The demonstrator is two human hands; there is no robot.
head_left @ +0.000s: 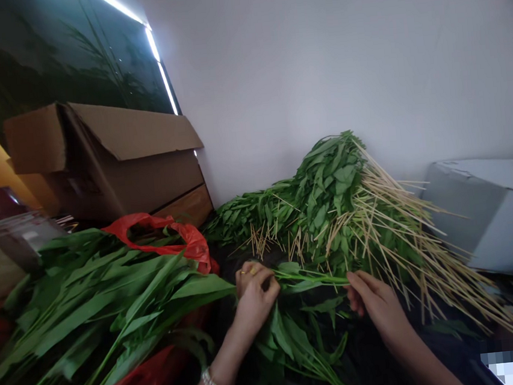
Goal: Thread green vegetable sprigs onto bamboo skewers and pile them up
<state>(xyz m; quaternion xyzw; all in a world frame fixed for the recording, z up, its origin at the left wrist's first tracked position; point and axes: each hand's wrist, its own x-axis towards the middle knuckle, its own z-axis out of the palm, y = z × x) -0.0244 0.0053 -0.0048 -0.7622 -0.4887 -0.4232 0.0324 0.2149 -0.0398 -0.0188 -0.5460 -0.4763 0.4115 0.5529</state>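
A green leafy stalk (312, 278) stretches between my two hands near the middle of the view. My left hand (255, 286), with a beaded bracelet on the wrist, is closed around its leafy part. The stem's right end is pinched between the thumb and fingers of my right hand (376, 302). Below and between the hands lie loose leafy stems (292, 334) on a dark surface. To the left, long green leaves (112, 297) spill out of a red plastic bag (188, 241); their tips come close to my left hand.
Against the white wall rises a big heap of leafy greens (331, 173), with many thin pale sticks (425, 249) poking out to the right. An open cardboard box (146, 173) stands at the back left. A white box (489, 212) is at the right.
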